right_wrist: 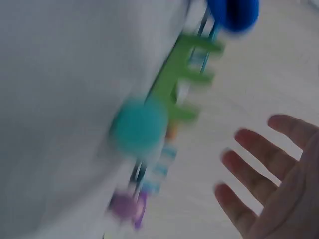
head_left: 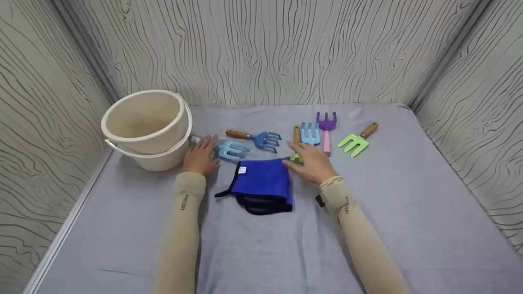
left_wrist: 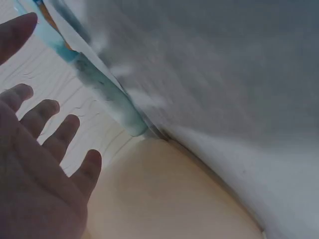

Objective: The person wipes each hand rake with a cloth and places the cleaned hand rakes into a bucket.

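My left hand [head_left: 200, 157] is spread over the handle end of a light blue hand fork [head_left: 233, 150], close by the bucket. In the left wrist view its fingers are extended, apart from the fork's pale handle [left_wrist: 107, 94]. My right hand [head_left: 311, 163] hovers with fingers extended over a green hand fork [head_left: 296, 159], whose wooden handle points away; the right wrist view shows a gap between fingers and green tines [right_wrist: 174, 79]. Beside it lies another light blue fork [head_left: 310, 134], its handle hidden by the hand. A folded blue cloth item [head_left: 261, 177] with black edging lies between my hands.
Two stacked cream buckets [head_left: 161, 143] with a white handle stand at left. A blue hand rake [head_left: 263, 141] lies behind the cloth. A purple rake [head_left: 326, 122] with pink handle and a light green fork [head_left: 354, 143] lie at right. Patterned walls [head_left: 261, 49] bound the grey-covered table [head_left: 408, 228].
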A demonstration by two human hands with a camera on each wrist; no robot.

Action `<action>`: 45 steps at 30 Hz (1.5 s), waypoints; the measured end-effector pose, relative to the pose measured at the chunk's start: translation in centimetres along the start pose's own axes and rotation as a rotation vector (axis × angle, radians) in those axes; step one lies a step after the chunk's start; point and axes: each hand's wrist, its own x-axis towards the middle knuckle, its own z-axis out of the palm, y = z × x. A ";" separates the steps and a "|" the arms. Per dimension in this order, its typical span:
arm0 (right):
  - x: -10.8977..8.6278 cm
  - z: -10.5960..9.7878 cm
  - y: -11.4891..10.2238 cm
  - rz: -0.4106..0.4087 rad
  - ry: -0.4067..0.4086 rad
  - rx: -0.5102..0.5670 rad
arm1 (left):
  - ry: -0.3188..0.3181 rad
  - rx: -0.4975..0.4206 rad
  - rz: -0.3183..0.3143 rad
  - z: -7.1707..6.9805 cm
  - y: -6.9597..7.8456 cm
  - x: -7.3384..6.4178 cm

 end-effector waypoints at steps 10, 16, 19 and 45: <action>1.5 2.4 -3.7 -0.108 -0.042 -0.193 | 0.068 0.128 -0.040 0.7 -0.2 2.1; 0.8 1.7 -4.4 -0.129 0.018 0.144 | 0.112 0.197 0.015 1.0 0.1 2.0; 0.4 0.3 -4.4 -0.102 0.092 0.367 | 0.129 0.181 0.061 1.1 0.1 1.8; -0.8 -0.7 -4.5 0.089 0.527 0.750 | -0.340 -1.316 0.076 1.8 9.6 -6.1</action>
